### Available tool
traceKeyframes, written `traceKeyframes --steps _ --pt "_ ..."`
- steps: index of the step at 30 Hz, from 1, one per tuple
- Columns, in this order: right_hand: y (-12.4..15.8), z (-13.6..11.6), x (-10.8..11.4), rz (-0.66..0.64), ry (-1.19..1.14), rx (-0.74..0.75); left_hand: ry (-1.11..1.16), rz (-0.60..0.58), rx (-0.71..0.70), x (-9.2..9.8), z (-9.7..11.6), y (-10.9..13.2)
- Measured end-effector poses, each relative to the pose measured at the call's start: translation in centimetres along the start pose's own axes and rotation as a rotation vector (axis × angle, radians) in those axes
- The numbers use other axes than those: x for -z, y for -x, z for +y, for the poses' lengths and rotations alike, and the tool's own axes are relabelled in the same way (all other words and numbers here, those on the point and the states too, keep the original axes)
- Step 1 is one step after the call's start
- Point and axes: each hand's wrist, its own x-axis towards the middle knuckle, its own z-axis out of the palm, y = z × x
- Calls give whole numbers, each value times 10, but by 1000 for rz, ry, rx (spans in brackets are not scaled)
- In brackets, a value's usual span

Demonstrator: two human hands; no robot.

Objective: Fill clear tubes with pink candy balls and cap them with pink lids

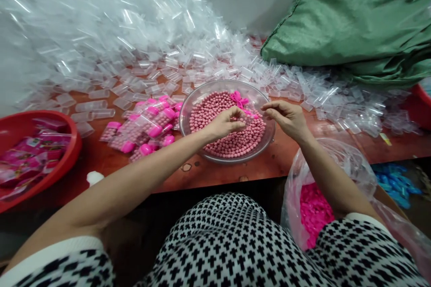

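A clear round bowl point(226, 160) of pink beads point(232, 136) stands on the red table point(198, 175). Over its middle is my left hand point(230, 123), with fingers curled round something small and clear that I cannot fully make out. My right hand point(285, 115) hovers at the bowl's right rim, thumb and fingertips pinched together; what they hold, if anything, is too small to tell. Bright pink pieces point(239, 99) lie on the beads just beyond my left hand. Left of the bowl are filled clear tubes with pink caps point(155, 131), in a pile.
Clear empty tubes point(134, 49) are heaped along the back. A green sack point(353, 22) rests at the back right. At the left is a red basin point(72, 143) of pink packets. A plastic bag point(292, 188) of pink pieces stands near my right forearm, with blue pieces point(397, 184) beyond.
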Motion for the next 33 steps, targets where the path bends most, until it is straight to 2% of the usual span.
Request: traceKeyframes --steps 4,8,10,16,19,21,24,28,31,33 --pt "-6 -21 -14 -206 0 65 240 22 64 -3 5 10" --pt "-13 -32 -26 -244 74 214 423 40 73 -2 5 16" --pt "-17 -35 -29 -246 90 235 454 64 40 1 5 19" --pt "-20 -40 -26 -240 99 190 295 159 -82 13 13 29" --pt "-28 -30 -15 -167 155 147 219 235 -189 18 20 36" --pt "-37 -19 -9 -159 272 110 152 278 -233 21 21 41" --pt "-49 -5 -9 -325 518 85 91 304 -228 21 16 46" --pt "-56 -4 -30 -588 836 133 104 315 -232 18 5 49" --pt "-56 -6 -50 -681 1047 180 150 281 -190 18 0 48" --pt "-55 -4 -60 -697 1148 193 185 308 -175 19 -1 48"
